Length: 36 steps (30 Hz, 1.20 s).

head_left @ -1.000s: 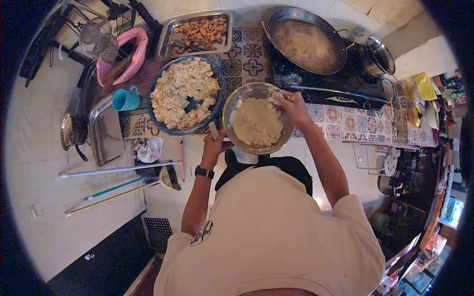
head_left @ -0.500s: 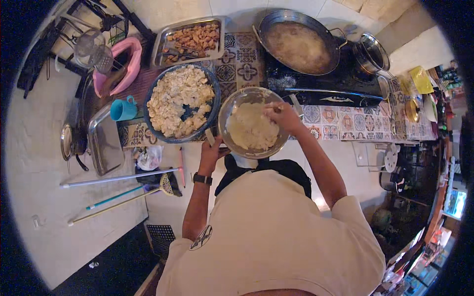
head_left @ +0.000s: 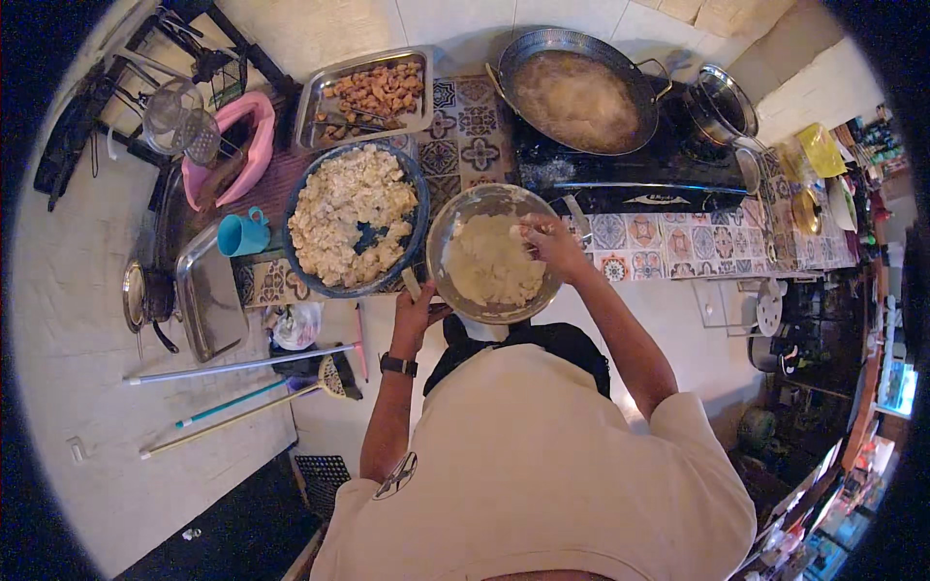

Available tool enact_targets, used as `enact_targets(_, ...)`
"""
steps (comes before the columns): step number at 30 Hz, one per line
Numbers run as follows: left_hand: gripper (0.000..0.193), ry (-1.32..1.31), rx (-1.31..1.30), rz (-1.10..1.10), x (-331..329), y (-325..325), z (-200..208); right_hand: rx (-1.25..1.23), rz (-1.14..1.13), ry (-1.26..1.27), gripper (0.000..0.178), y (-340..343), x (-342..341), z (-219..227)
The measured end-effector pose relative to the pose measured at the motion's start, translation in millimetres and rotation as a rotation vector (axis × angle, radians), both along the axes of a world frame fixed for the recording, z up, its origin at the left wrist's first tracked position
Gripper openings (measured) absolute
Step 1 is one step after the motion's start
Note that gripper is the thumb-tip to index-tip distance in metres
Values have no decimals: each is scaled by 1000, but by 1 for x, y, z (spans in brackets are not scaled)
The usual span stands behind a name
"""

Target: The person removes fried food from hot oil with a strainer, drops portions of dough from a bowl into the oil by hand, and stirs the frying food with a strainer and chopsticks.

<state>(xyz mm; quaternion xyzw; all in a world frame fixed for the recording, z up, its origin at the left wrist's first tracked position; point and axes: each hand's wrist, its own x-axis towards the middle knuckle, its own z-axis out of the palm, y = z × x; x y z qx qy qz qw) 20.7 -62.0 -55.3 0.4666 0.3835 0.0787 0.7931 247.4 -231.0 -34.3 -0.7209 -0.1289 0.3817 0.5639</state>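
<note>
A round metal bowl [head_left: 448, 281] with two side handles holds a pale, lumpy, flour-like mixture. Its left handle [head_left: 412, 283] is in the grip of my left hand [head_left: 417, 312]. Over the right part of the bowl, my right hand [head_left: 554, 248] has its fingers drawn together. A small pale bit shows at the fingertips, too small to name. Just left of the bowl stands a wide blue basin [head_left: 423, 198], heaped with pale coated pieces of food [head_left: 344, 198]. A dark gap shows among those pieces.
A wok [head_left: 651, 121] of bubbling oil sits on a black gas stove [head_left: 620, 179], beside a dark pot [head_left: 722, 111]. Browned fried pieces and tongs lie in a metal tray [head_left: 424, 121]. A turquoise mug [head_left: 242, 232], a pink container [head_left: 254, 160] and another metal tray [head_left: 208, 290] are at the left.
My right hand has shifted slightly right and nearer over the bowl, and its fingers have changed position. My left hand keeps its grip on the handle. The whole view has tilted a little.
</note>
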Motion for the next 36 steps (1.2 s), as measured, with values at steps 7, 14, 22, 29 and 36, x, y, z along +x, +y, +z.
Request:
enact_targets(7, 27, 20, 26, -21, -2, 1, -7, -76, 228, -197, 25, 3, -1, 23)
enact_targets(14, 31, -7, 22, -1, 0, 0, -10, 29, 188, -599, 26, 0, 17, 34)
enact_targets(22, 32, -33, 54, -15, 1, -2, -3, -117, -138, -1338, 18, 6, 130, 71)
enact_targets(29, 33, -20, 47, 2, -1, -2, -7, -130, -201, -1270, 21, 15, 137, 78)
enact_targets(36, 35, -63, 86, -38, -3, -1, -15, -41, 282, -408, 25, 12, 31, 74)
